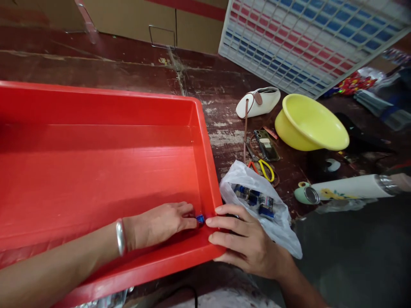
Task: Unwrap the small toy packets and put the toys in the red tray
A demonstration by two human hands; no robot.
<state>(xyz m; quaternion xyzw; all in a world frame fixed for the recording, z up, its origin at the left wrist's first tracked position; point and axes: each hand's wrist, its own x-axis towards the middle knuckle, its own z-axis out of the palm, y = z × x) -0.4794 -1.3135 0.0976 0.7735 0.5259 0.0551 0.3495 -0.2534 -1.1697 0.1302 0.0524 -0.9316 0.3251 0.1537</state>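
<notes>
A large red tray (96, 171) lies on the worn dark table. Inside its near right corner, my left hand (165, 224), with a silver bangle at the wrist, pinches a small blue packet (200, 219). My right hand (248, 239) rests on the outside of that corner, its fingers spread over the rim and holding nothing. Just beyond the right hand is an open white plastic bag (282, 222) with dark blue packets (266, 206) in it.
Scissors (266, 170), a phone (266, 144), a white pouch (259, 102) and a yellow basin (311, 122) stand right of the tray. A white bottle (353, 187) lies near the table edge. Behind are a white wire basket (289, 51) and cardboard boxes (128, 21).
</notes>
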